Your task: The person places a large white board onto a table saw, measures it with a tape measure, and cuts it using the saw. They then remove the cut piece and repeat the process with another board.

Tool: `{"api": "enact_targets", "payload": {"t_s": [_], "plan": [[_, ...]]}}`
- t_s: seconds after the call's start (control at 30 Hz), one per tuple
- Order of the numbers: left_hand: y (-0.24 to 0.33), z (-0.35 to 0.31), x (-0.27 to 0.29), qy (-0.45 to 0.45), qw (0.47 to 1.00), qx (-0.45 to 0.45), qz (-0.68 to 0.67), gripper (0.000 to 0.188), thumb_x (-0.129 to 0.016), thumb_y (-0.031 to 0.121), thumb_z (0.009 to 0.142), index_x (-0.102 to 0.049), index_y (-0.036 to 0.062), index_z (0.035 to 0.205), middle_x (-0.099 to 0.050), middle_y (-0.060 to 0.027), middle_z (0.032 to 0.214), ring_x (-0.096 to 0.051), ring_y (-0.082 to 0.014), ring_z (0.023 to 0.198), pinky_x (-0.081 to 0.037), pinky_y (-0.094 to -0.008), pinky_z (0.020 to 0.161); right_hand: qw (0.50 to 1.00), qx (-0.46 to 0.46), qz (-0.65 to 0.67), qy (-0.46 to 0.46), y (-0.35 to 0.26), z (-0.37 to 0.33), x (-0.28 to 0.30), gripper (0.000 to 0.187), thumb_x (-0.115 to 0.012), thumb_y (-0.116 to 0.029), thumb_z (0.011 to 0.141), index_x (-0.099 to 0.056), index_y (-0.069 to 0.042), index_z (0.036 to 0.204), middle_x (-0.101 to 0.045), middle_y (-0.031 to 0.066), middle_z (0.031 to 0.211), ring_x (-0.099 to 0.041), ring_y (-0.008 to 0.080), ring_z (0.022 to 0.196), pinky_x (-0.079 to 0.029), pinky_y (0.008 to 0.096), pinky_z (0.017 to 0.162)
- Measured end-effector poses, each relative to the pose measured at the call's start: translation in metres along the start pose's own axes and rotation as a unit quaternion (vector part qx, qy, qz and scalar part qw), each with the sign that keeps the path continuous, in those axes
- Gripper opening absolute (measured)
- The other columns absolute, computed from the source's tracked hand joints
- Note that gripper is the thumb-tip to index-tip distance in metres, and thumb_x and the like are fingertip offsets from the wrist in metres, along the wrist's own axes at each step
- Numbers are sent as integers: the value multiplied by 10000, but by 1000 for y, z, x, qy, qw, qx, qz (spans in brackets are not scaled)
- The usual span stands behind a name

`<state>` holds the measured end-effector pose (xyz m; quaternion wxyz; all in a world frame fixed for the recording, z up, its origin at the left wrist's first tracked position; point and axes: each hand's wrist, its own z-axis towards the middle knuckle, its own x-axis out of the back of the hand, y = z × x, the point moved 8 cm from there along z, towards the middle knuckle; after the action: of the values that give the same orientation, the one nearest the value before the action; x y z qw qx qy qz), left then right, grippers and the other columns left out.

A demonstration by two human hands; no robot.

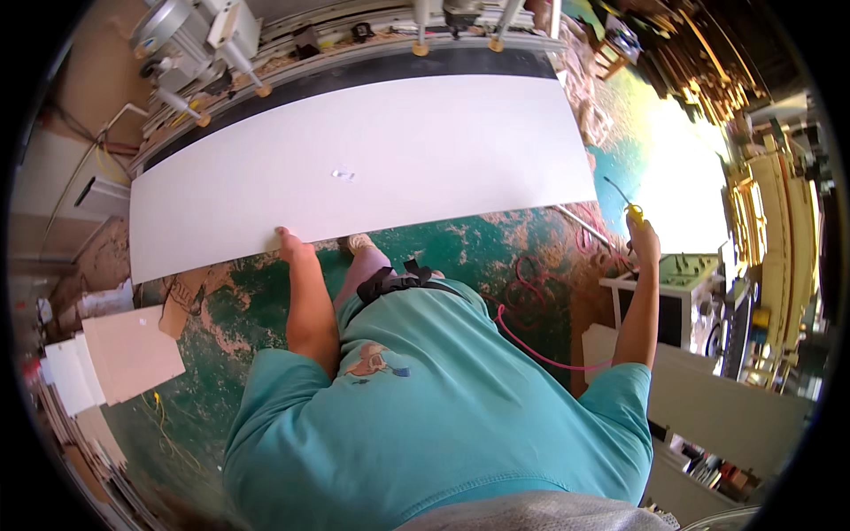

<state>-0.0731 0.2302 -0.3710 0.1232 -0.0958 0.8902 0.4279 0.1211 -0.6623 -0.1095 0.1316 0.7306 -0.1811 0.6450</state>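
Note:
A long white panel lies across the machine's black bed in front of me. My left hand is closed on the panel's near edge, its thumb on top; the other fingers are mostly hidden. Out to the right, beyond the panel's corner, my right hand grips a yellow air blow gun. The gun's thin dark nozzle points forward and left, apart from the panel. A small whitish scrap or label shows on the panel's face.
Machine clamps and a motor stand along the far side. A pink hose curves over the dusty green floor. At left lean loose boards; at right stand a cabinet and stacked timber strips.

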Motion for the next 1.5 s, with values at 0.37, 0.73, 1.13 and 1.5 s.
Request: {"api": "enact_targets", "payload": {"t_s": [0.37,0.73,1.13,1.5], "plan": [[30,-4,77,91,988,51,-113,460,-617,268,978,-504,-60,1281,-620,-181,1203,-675,-320,938,-585,-483,775,845,469,114,-231,-627,-107,-74,450,-597,-465,862,-636,-38,999,-645,102,669,-656,244,627,-514,372,648],[89,50,106,194,959,-84,-189,539,-320,433,1062,-471,4,1352,-561,-137,1322,-574,-294,1160,-489,-407,971,810,556,24,-187,-688,-1,-191,426,-668,-231,886,-553,-29,1243,-655,187,1121,-629,342,1073,-479,405,910],[141,34,73,59,969,38,-235,485,-443,394,1038,-500,37,1360,-574,-117,1307,-572,-300,1166,-485,-453,964,842,528,-12,-115,-640,-1,-79,473,-579,-381,869,-589,-25,1180,-686,233,992,-630,461,949,-473,512,815],[263,-156,4,-86,957,-57,-270,447,-547,342,998,-526,34,1322,-586,-99,1281,-575,-269,1146,-447,-429,991,806,427,408,-44,-353,-29,11,458,-620,-436,953,-566,16,999,-542,26,809,-484,135,719,-421,314,621]]}}
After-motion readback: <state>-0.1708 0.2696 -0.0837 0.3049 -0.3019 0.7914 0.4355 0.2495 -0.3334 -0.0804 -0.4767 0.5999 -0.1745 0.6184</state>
